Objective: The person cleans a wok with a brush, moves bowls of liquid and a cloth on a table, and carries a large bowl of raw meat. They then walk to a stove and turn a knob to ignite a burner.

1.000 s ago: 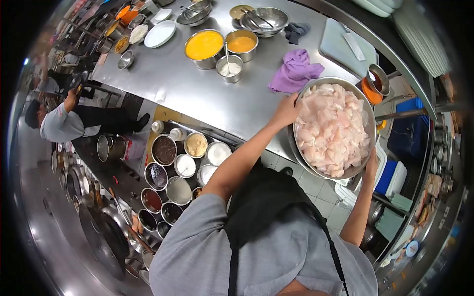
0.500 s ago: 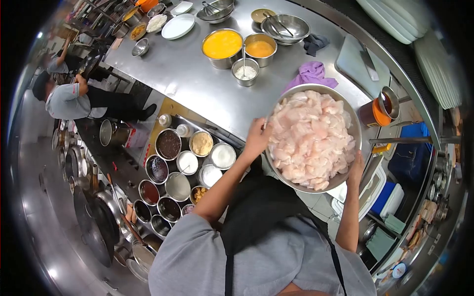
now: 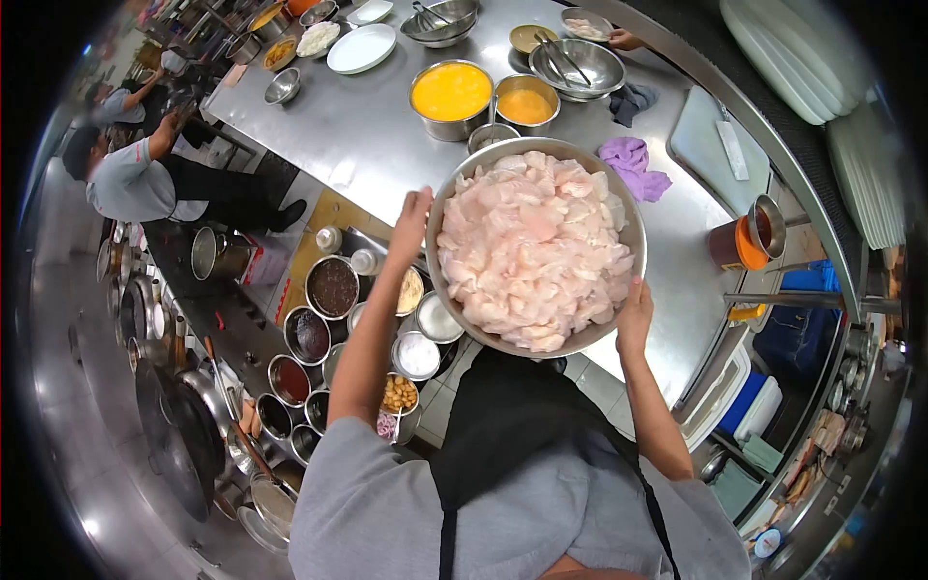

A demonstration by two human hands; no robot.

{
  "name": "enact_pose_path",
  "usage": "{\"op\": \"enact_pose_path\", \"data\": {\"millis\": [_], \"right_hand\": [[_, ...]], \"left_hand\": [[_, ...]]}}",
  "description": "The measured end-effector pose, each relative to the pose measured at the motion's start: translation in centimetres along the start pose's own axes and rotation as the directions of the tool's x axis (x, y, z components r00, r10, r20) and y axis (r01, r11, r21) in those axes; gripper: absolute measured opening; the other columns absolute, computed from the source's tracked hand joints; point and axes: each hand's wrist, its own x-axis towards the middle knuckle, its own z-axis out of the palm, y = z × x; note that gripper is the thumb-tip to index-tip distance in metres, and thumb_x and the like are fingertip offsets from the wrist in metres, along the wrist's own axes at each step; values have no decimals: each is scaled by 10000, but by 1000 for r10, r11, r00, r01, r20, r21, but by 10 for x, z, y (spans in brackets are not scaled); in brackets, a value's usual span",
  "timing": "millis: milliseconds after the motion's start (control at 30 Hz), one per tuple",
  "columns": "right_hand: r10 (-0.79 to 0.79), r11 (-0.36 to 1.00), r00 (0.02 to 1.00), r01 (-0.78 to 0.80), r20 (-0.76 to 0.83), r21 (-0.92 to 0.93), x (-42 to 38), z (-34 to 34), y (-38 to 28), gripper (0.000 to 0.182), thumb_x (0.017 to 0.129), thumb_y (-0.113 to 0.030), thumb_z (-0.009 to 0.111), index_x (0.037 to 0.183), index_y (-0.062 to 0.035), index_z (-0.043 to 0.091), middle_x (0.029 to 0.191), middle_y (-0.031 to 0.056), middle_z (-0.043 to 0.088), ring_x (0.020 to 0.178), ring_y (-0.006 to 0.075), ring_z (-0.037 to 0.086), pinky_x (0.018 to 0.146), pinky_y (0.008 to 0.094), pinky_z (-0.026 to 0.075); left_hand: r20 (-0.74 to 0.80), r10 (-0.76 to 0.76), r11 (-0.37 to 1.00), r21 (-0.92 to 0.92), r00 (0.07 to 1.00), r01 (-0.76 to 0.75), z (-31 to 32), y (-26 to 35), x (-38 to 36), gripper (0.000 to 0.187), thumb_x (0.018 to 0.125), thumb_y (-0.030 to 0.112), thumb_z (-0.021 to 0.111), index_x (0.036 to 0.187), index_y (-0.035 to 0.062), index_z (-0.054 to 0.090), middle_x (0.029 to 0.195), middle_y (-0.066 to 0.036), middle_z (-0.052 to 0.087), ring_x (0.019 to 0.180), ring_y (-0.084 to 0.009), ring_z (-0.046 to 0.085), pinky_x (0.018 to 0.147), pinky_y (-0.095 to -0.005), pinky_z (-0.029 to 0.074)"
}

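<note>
A large round metal bowl heaped with pale raw meat pieces is held level between my two hands. My left hand grips its left rim, fingers at the edge. At the lower right rim my right hand holds the bowl, with the fingers partly hidden beneath it. The bowl is over the near edge of the steel table. Just beyond it a small metal pot is partly covered. A purple cloth lies to the right of the bowl.
Pots of yellow liquid and orange liquid stand behind. A knife rests on a cutting board. Seasoning containers fill the left side. Another person's hand touches a small bowl. A person stands left.
The bowl of meat and both my hands have moved left, uncovering the purple cloth and covering part of the small pot. Another person's hand and a small bowl have appeared at the far edge.
</note>
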Motion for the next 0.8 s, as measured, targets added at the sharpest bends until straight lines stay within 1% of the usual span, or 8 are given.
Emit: {"op": "enact_pose_path", "data": {"millis": [67, 133, 167, 200, 300, 400, 533, 800], "right_hand": [[-10, 1000, 999, 10, 49, 4, -7, 10, -1, 495, 1008, -366, 403, 1244, 61, 489, 1165, 155, 568, 1061, 212, 521, 943, 324, 389], [-25, 1000, 999, 25, 37, 1, -15, 24, -6, 478, 1003, -364, 408, 1259, 33, 480, 1184, 170, 538, 1082, 232, 503, 955, 332, 375], [-36, 999, 999, 36, 31, -5, -19, 27, -8, 463, 999, -361, 414, 1275, 6, 471, 1204, 185, 509, 1104, 252, 484, 967, 341, 361], [-16, 1000, 996, 14, 90, 23, -23, 27, -13, 488, 996, -371, 416, 1326, -12, 393, 1252, 193, 481, 1153, 266, 463, 999, 350, 341], [2, 998, 989, -10, 149, 56, -33, 30, -23, 503, 993, -384, 417, 1334, -19, 354, 1272, 194, 469, 1176, 270, 452, 1011, 357, 333], [25, 998, 985, -36, 173, 58, -33, 28, -24, 531, 993, -393, 414, 1354, -22, 297, 1284, 203, 452, 1188, 279, 442, 1020, 358, 327], [69, 996, 984, -76, 166, 40, -35, 26, -32, 546, 993, -379, 424, 1370, -21, 258, 1302, 213, 431, 1199, 279, 434, 1026, 360, 326], [110, 985, 963, -139, 247, 103, -32, 25, -33, 624, 992, -358, 453, 1417, -9, 157, 1378, 224, 341, 1257, 277, 373, 1055, 357, 314]], "left_hand": [[22, -94, 982, -163, 995, 97, -8, 11, 44, 499, 917, 474, 516, 1087, 5, 524, 952, -112, 615, 764, -187, 612, 680, -291, 478], [32, -73, 969, -233, 997, 78, -16, 4, 108, 458, 924, 389, 535, 1138, -14, 500, 1005, -141, 597, 761, -193, 640, 659, -290, 511], [32, -48, 975, -214, 998, 54, -15, 0, 139, 437, 931, 335, 524, 1153, -40, 484, 1018, -160, 588, 762, -208, 652, 655, -286, 527], [58, -70, 970, -227, 996, 81, -13, 0, 169, 423, 937, 269, 523, 1211, -42, 437, 1049, -177, 571, 828, -253, 651, 742, -333, 547], [42, -101, 957, -270, 994, 109, -2, 16, 218, 398, 923, 191, 533, 1179, -88, 412, 1015, -196, 563, 842, -272, 654, 759, -338, 575], [30, -179, 943, -279, 983, 180, 5, 14, 247, 203, 884, 57, 519, 1028, -58, 435, 939, -161, 545, 760, -272, 665, 670, -317, 603], [165, -157, 934, -296, 974, 200, -2, 5, 263, 119, 878, 19, 514, 924, -17, 410, 945, -184, 544, 805, -315, 670, 713, -350, 611], [270, -168, 919, -306, 948, 250, -8, 18, 282, 121, 905, 28, 516, 965, -22, 424, 995, -197, 581, 869, -328, 661, 785, -361, 596]]}}
